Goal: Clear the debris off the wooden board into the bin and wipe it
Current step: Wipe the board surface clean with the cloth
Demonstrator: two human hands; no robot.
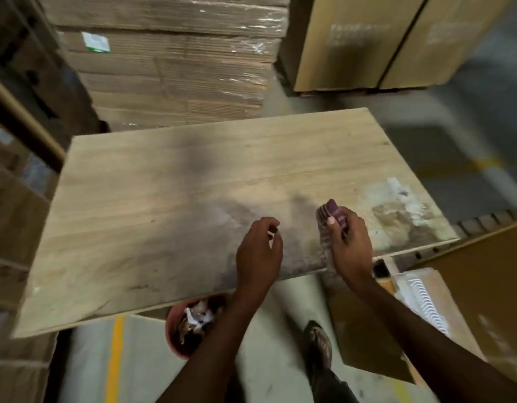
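The right hand [350,242] grips a striped purple cloth [328,210] at the near edge of the wooden board [164,199]. The left hand [258,251] hovers beside it, fingers curled; whether it pinches something, I cannot tell. The red bin [171,330] stands below this edge.

Both bare forearms reach forward over the near edge of the pale rectangular wooden board [164,199], right of its middle. The left grip [258,248] hangs palm-down, fingers loosely curled toward the thumb; whether it pinches anything is unclear. The right grip [350,242] is curled round a bunched purple-and-white striped cloth [329,212], one fingertip pressed against it.
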